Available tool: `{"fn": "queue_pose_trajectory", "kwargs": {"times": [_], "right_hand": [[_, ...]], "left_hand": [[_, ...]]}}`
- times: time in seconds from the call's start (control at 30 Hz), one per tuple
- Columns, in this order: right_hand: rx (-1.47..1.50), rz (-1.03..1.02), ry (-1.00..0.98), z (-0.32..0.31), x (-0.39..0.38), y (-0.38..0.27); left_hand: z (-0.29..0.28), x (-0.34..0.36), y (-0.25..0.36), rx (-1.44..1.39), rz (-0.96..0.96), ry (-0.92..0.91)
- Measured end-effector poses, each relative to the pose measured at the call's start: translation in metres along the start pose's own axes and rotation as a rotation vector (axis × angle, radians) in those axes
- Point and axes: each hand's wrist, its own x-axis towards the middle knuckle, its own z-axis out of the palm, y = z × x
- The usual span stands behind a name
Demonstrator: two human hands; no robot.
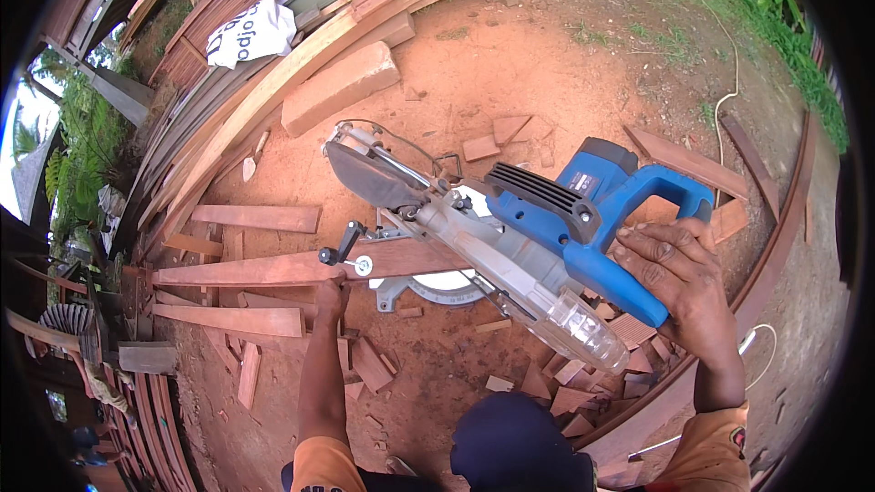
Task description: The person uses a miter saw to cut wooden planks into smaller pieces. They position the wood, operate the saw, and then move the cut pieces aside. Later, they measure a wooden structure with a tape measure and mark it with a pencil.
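My right hand (679, 278) is wrapped around the blue handle of a miter saw (592, 219), whose head slants across the middle of the view. A long reddish-brown wooden board (246, 271) runs from the left onto the saw's base, and its right end passes behind the saw head. At the board's near edge my left hand (330, 296) is closed, beside the black clamp crank (344, 244); its fingers are partly hidden. A curved, graduated metal scale (447, 290) shows beneath the board. Where the blade meets the wood is hidden.
Wood offcuts (583, 383) are heaped at the near right of the saw. Cut boards (232, 320) lie left, near a trowel (252, 164). A large block (342, 89) and stacked long planks (246, 118) curve along the far left. A pale cable (734, 64) crosses the ground at right.
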Motion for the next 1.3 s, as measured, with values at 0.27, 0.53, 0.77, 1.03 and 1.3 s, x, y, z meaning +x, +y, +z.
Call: {"fn": "queue_pose_trajectory", "kwargs": {"times": [0.27,0.53,0.77,1.03,1.3], "right_hand": [[0.028,-0.118,0.100,-0.004,0.005,0.028],[0.175,0.785,0.344,0.076,-0.203,0.179],[-0.002,0.782,-0.112,0.226,-0.238,0.206],[-0.041,0.739,-0.518,0.260,-0.147,0.208],[-0.034,0.786,-0.939,0.142,-0.218,0.189]], "left_hand": [[-0.104,0.037,0.023,-0.426,0.007,0.333],[-0.256,-0.023,0.179,-0.545,0.395,0.369],[-0.300,-0.052,0.231,-0.516,0.583,0.290],[-0.314,-0.082,0.168,-0.475,0.307,0.248],[-0.318,-0.153,0.056,-0.550,0.007,0.364]]}}
